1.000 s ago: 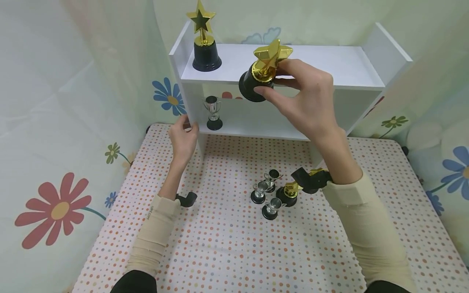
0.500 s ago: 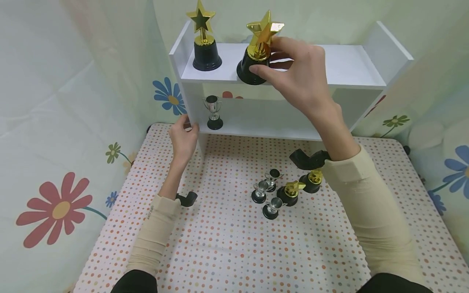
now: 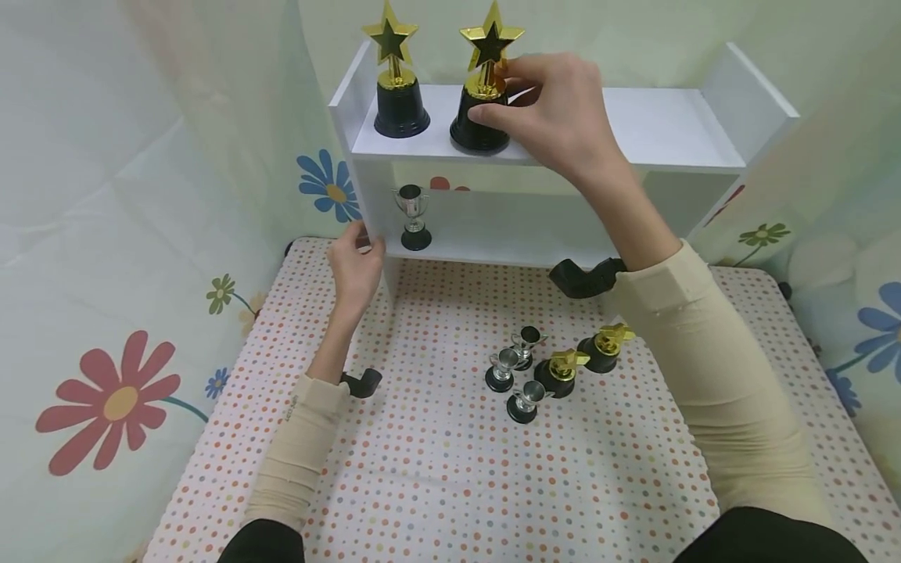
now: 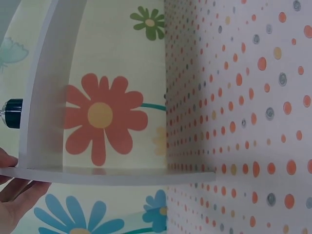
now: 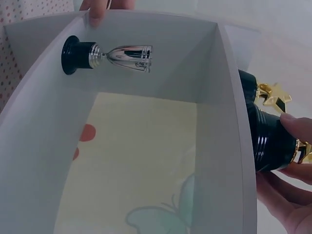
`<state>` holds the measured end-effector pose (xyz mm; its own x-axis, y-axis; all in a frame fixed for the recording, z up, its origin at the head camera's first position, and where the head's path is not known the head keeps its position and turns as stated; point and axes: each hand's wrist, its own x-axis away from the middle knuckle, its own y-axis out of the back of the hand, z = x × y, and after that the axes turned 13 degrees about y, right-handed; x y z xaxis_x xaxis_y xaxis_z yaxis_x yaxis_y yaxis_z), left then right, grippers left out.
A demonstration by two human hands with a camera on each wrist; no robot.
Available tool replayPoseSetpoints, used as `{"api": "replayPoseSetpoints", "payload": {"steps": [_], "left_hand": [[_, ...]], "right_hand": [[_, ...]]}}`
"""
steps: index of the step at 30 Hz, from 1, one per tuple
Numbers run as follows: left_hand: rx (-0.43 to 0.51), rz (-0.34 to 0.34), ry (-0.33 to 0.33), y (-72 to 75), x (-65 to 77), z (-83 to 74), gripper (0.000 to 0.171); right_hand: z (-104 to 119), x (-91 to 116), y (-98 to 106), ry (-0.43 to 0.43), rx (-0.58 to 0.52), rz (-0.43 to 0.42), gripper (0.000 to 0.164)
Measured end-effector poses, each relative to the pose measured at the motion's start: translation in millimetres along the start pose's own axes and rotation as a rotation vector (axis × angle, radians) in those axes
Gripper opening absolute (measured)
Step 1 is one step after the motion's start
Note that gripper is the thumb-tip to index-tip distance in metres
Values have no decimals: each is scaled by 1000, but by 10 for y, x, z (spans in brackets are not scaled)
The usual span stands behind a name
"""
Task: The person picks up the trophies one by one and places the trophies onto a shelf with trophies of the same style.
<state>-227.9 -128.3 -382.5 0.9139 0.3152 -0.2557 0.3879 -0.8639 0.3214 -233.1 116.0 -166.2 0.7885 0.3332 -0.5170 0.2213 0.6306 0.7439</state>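
My right hand [image 3: 563, 109] grips a gold star trophy [image 3: 480, 125] by its black base and gold stem. It stands upright at the front edge of the white shelf unit's top board [image 3: 647, 117]. In the right wrist view its black base [image 5: 275, 139] meets the board. To its left is another star trophy [image 3: 400, 113]. My left hand [image 3: 355, 266] pinches the unit's left side panel [image 4: 122, 178], thumb and fingers on opposite faces. A small silver cup trophy [image 3: 414, 219] stands on the lower board, close to that panel.
On the dotted table [image 3: 422, 469], several trophies sit grouped below the unit: silver cups [image 3: 503, 367] and two gold stars, one nearer [image 3: 559, 374] and one farther right [image 3: 604, 348]. A raised right end panel [image 3: 753, 102] bounds the top board. Flower-printed curtains [image 3: 141, 234] surround the table.
My right hand has moved the star trophy up, back and slightly left, turning it from tilted to upright with its star facing front. My left hand stays at the panel.
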Motion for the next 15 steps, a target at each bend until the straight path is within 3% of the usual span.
{"api": "replayPoseSetpoints", "payload": {"steps": [15], "left_hand": [[36,35,15,-21,21,-21,28]], "right_hand": [[-42,-33,-11,-71,-23,55,49]]}}
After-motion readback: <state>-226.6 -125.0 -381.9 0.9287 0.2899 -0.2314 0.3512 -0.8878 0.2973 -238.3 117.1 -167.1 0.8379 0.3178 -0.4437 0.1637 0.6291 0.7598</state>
